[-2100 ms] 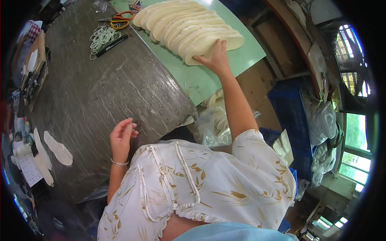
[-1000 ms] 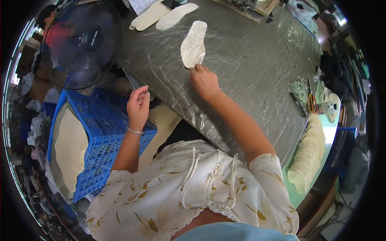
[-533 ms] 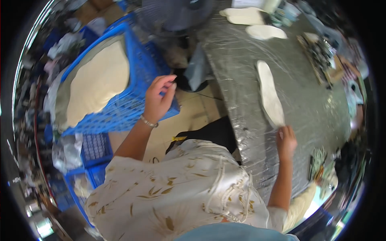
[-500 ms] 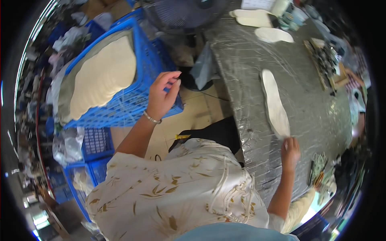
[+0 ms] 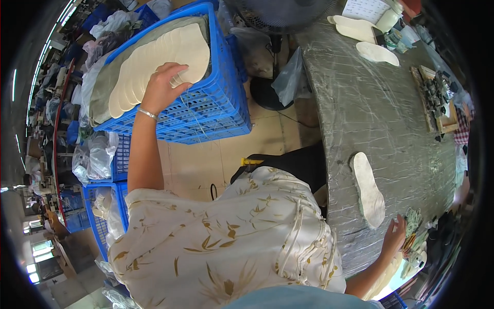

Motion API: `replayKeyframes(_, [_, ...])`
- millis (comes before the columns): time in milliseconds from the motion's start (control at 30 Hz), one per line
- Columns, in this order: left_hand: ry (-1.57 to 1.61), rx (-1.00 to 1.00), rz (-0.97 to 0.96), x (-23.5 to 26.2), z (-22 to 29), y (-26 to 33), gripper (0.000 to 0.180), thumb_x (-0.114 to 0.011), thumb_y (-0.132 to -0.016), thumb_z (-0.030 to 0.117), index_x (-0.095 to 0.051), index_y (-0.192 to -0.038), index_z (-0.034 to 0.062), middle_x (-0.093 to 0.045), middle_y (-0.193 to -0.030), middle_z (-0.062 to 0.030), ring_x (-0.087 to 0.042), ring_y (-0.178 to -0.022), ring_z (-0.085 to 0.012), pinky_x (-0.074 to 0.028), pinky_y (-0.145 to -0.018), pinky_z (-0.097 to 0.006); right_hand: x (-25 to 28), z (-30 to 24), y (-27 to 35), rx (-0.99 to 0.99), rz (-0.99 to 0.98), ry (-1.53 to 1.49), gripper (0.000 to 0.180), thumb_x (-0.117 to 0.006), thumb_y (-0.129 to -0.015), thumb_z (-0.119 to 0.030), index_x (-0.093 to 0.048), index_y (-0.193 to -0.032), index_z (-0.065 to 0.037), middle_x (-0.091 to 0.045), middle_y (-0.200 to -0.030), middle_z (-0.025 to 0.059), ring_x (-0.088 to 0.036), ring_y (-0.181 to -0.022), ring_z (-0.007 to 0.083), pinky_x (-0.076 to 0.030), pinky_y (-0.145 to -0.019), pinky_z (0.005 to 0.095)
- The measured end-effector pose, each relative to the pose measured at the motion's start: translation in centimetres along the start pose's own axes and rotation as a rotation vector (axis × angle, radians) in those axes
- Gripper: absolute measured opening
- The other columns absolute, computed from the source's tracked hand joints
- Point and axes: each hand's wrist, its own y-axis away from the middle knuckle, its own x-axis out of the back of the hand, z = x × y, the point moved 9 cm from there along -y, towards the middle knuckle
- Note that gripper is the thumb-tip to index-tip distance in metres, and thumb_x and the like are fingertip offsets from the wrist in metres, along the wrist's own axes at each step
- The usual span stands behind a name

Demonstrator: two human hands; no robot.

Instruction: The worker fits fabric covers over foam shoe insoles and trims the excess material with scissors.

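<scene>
Left hand [image 5: 163, 87]: thumb and fingers parted, newly come to the insole stack [image 5: 154, 54] in the blue crate [image 5: 218, 98]. Right hand [image 5: 394, 238]: loosely spread, now off the single insole [image 5: 369, 190], which I find lying free on the desk [image 5: 381, 113]; that piece is thus laid down. Hard for me to make out: the left hand's fingertip contact. Fan [image 5: 280, 13]: cut off above.

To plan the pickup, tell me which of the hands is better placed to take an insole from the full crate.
Left, I'd judge: the left hand is at the insoles in the crate, while the right hand is far off, by the string.
</scene>
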Motion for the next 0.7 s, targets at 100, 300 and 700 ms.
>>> replayKeyframes(100, [-0.005,-0.031,-0.135,-1.3,-0.7,-0.5,0.033,-0.078,-0.07,0.017,-0.07,-0.101,0.0091,-0.065,-0.102,-0.0105,-0.061,-0.096,-0.0296,-0.049,-0.083,-0.037,0.2,-6.1,-2.1,0.131,-0.009,-0.056,0.025,-0.06,-0.087,-0.005,-0.06,-0.112,-0.001,-0.062,-0.103,0.0139,-0.063,-0.083,0.0278,-0.05,-0.071,0.0383])
replayKeyframes(300, [-0.008,-0.101,-0.335,-2.2,-1.9,-2.0,0.018,-0.072,-0.078,0.019,-0.07,-0.091,0.0068,-0.065,-0.09,-0.0085,-0.062,-0.085,-0.0283,-0.05,-0.077,-0.036,1.6,-9.9,-3.4,0.227,0.055,-0.062,0.023,-0.06,-0.088,-0.007,-0.061,-0.11,-0.001,-0.064,-0.101,0.0142,-0.064,-0.08,0.0292,-0.05,-0.069,0.0389])
replayKeyframes(700, [-0.059,0.133,0.39,5.7,-16.6,-13.7,0.023,-0.061,-0.086,0.025,-0.069,-0.092,0.004,-0.069,-0.083,-0.0156,-0.067,-0.076,-0.0319,-0.052,-0.069,-0.036,2.8,-12.0,-4.1,0.185,0.047,-0.054,0.022,-0.059,-0.088,-0.007,-0.061,-0.109,0.001,-0.064,-0.1,0.0159,-0.065,-0.081,0.0315,-0.05,-0.069,0.0394])
